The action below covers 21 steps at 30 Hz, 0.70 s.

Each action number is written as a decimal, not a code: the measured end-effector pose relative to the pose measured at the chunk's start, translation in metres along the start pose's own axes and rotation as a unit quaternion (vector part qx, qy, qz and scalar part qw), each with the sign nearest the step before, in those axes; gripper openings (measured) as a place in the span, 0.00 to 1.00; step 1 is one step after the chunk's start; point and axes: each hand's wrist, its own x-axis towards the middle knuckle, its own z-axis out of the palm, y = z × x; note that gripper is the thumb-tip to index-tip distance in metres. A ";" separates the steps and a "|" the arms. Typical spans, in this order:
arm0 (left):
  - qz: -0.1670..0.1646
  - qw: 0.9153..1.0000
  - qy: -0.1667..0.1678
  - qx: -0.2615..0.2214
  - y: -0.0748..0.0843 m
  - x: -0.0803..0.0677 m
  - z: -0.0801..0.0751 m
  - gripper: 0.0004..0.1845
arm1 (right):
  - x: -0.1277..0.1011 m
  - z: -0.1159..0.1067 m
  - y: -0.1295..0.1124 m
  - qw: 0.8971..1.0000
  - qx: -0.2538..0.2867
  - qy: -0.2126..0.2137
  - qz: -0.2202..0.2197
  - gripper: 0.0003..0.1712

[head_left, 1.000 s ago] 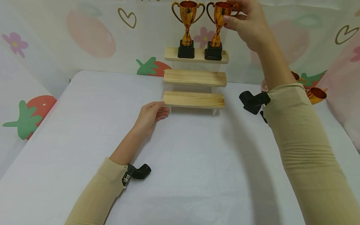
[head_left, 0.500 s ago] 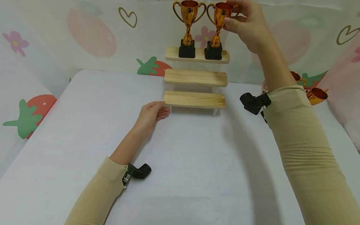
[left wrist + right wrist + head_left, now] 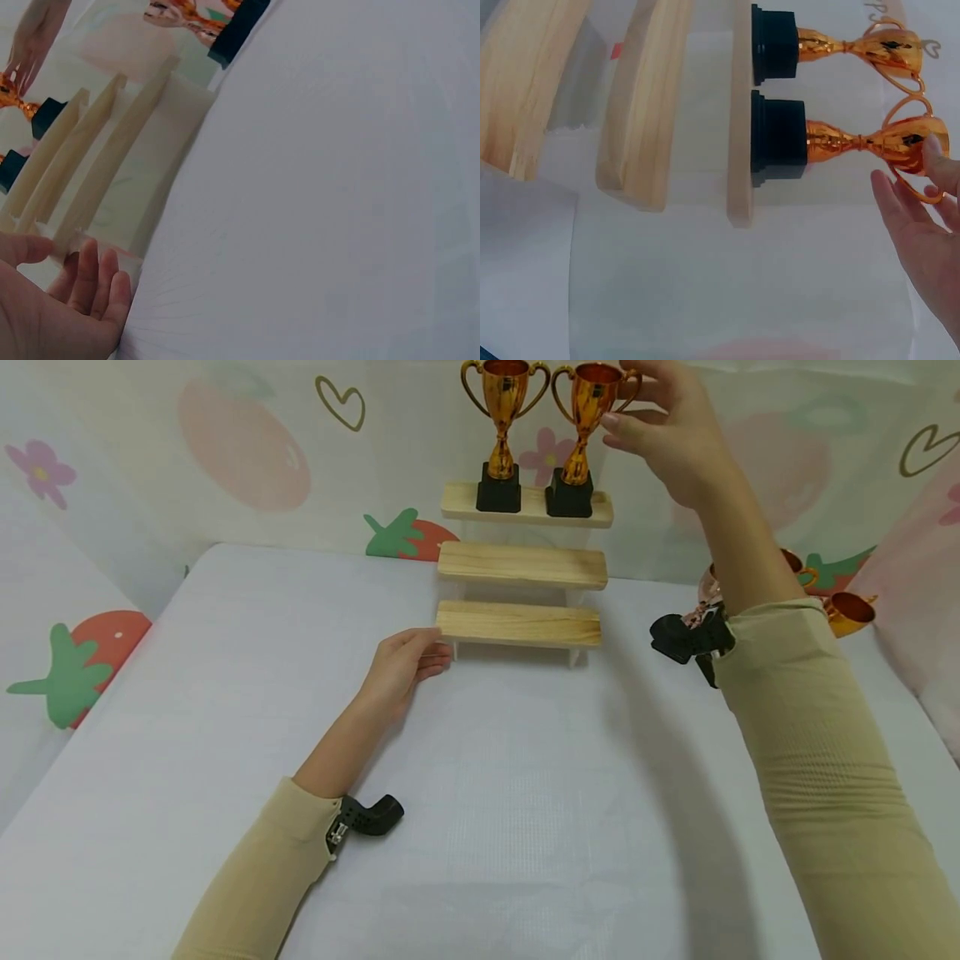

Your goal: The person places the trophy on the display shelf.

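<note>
A three-tier wooden display stand (image 3: 520,623) stands against the back wall. My left hand (image 3: 401,672) grips its lowest tier at the left end, thumb at the board and fingers bent below it in the left wrist view. Two gold trophy cups with black bases stand on the top tier. The left trophy (image 3: 504,393) is untouched. Around the right handle of the right trophy (image 3: 576,468), my right hand (image 3: 675,435) has its fingers loosely spread, with fingertips right at the cup in the right wrist view (image 3: 922,217).
More gold trophies (image 3: 847,612) and a pinkish one (image 3: 707,597) stand at the right, partly hidden by my right forearm. A white cloth covers the table (image 3: 480,827). The two lower tiers, the middle one (image 3: 521,564) included, carry nothing.
My right hand has loosened and shifted slightly right, its thumb sliding off the front of the right trophy's cup. Both trophies stay on the top tier; my left hand keeps its place.
</note>
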 end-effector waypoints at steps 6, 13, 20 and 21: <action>0.003 1.000 -0.001 0.004 0.000 0.000 0.000 0.21 | -0.013 -0.003 0.004 1.000 -0.011 0.004 0.020 0.38; 0.010 1.000 -0.002 0.001 0.000 -0.001 0.000 0.21 | -0.031 -0.003 0.010 0.998 -0.042 0.016 0.052 0.40; 0.009 1.000 -0.004 0.002 0.000 -0.001 0.000 0.21 | -0.047 -0.004 0.015 0.997 -0.043 0.024 0.055 0.37; 0.009 1.000 -0.004 0.002 0.000 -0.001 0.000 0.21 | -0.050 -0.004 0.016 0.997 -0.044 0.025 0.056 0.36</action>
